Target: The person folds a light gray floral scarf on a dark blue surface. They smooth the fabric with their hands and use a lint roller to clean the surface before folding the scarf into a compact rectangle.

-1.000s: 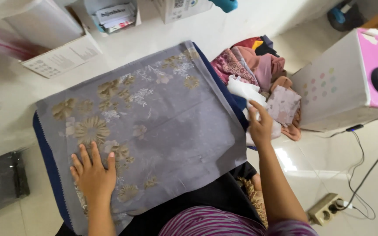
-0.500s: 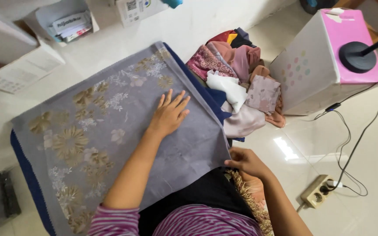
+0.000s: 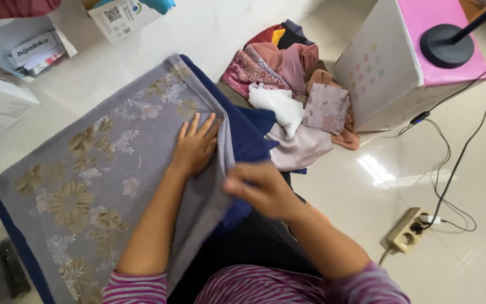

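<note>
The left hand (image 3: 195, 147) lies flat with its fingers (image 3: 201, 125) spread wide, pressing on the grey floral cloth (image 3: 97, 169) close to that cloth's right edge. The right hand (image 3: 260, 188), a little blurred, has its fingers closed in a pinch on the same edge, lifting it off the dark blue cloth (image 3: 251, 138) underneath. Both cloths are spread on the white floor (image 3: 344, 191), straight ahead of the person and slightly left.

To do this well, I judge the flat palm should hold the layers from sliding while the pinching hand carries the edge evenly, keeping it taut and parallel so no crease is trapped.

Counted: two hands, one grey cloth, one blue cloth beneath. Further right lies one pile of folded fabrics (image 3: 288, 84), at least six pieces showing. Beyond it stands one white box with a pink top (image 3: 400, 62). One power strip (image 3: 407, 229) sits near right, and at least three cartons (image 3: 7, 84) stand far left.
</note>
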